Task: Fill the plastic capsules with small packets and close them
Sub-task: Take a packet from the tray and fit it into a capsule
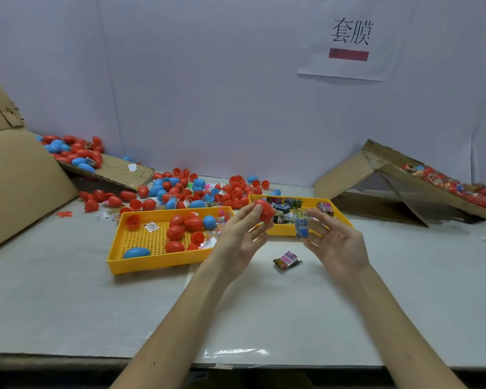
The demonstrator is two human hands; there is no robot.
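Head view looks down on a pale grey surface set against a white wall. The fingers of my left hand grip a red capsule, held raised above the inner ends of two yellow trays; I cannot tell whether it is closed. The fingers of my right hand pinch a small blue packet, just beside the capsule and apart from it.

The left tray has a perforated floor and holds several red capsules, two blue ones and a few loose packets. The right tray holds assorted small packets. One pink packet lies on the surface below and between my hands.

Behind the trays, a heap of capsules, red and blue, spreads along the wall. A left cardboard sheet and a right cardboard sheet lean at the two ends. A paper sign with two black characters hangs on the wall.
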